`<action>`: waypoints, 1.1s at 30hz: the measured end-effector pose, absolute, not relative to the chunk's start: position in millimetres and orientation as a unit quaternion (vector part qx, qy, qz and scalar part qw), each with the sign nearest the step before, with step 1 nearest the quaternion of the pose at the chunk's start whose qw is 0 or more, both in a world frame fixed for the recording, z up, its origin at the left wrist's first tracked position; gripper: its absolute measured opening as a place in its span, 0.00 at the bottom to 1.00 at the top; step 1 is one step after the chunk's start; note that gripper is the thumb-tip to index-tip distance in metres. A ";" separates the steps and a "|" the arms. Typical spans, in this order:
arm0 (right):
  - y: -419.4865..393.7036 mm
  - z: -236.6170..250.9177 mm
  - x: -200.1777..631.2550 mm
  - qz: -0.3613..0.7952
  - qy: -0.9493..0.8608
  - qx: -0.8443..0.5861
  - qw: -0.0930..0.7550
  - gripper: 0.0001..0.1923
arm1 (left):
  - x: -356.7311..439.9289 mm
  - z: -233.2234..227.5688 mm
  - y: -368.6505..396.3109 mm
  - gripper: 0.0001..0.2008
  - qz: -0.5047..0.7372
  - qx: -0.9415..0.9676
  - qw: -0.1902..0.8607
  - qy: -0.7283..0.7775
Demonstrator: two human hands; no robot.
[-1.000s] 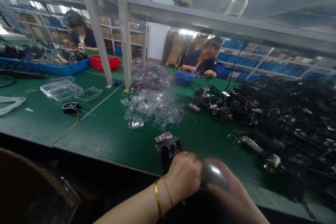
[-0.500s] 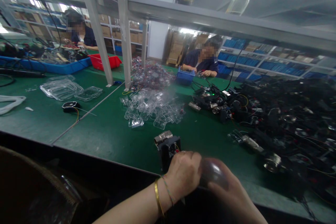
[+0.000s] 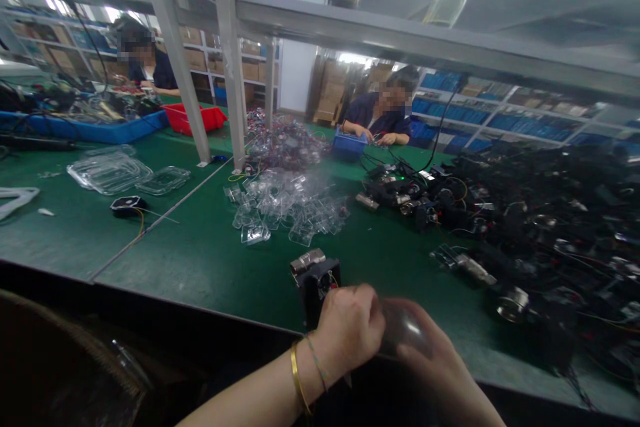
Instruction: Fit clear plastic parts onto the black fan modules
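Note:
At the front edge of the bench, my right hand (image 3: 440, 360) is wrapped round a dark, shiny, rounded object (image 3: 407, 328), blurred so that its kind does not show. My left hand (image 3: 350, 327), with a gold bangle and a thin cord at the wrist, is closed with curled fingers against that object's left side. What its fingertips hold is hidden. Just beyond my left hand stands a black housing with a silver metal cylinder (image 3: 309, 261) on top and a small red part and wires inside. My left hand covers its lower part.
Clear plastic pieces (image 3: 290, 203) lie heaped ahead, with wired parts (image 3: 285, 140) behind. Black assemblies (image 3: 550, 213) pile up at right. Clear trays (image 3: 110, 170) and a black part (image 3: 127, 205) lie at left. Shelf posts (image 3: 227, 67) rise from the bench. Two people sit across it.
The view has shifted slightly, so the bench contents appear a little further left. Both hands stay at the dark rounded object, with only slight finger movement.

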State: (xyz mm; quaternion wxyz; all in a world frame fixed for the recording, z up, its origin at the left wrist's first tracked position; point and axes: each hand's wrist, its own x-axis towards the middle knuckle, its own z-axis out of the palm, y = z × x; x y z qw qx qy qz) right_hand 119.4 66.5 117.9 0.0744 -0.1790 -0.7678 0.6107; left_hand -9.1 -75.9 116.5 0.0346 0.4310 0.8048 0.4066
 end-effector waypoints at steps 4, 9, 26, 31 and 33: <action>69.4 112.9 120.1 0.640 -0.745 -0.168 0.080 0.35 | -9.4 117.3 -76.5 0.02 0.425 0.422 0.039 0.800; 67.3 109.7 119.3 0.665 -0.720 -0.177 0.092 0.34 | -9.1 116.0 -77.5 0.02 0.446 0.413 0.044 0.793; 64.2 109.8 116.1 0.610 -0.774 -0.145 0.094 0.32 | -9.0 110.4 -75.9 0.03 0.488 0.397 0.054 0.776; 63.1 109.0 117.7 0.627 -0.760 -0.141 0.093 0.32 | -8.1 110.4 -78.4 0.03 0.465 0.425 0.024 0.776; 62.8 108.6 118.1 0.632 -0.757 -0.135 0.092 0.32 | -7.5 111.6 -79.9 0.03 0.443 0.437 0.004 0.782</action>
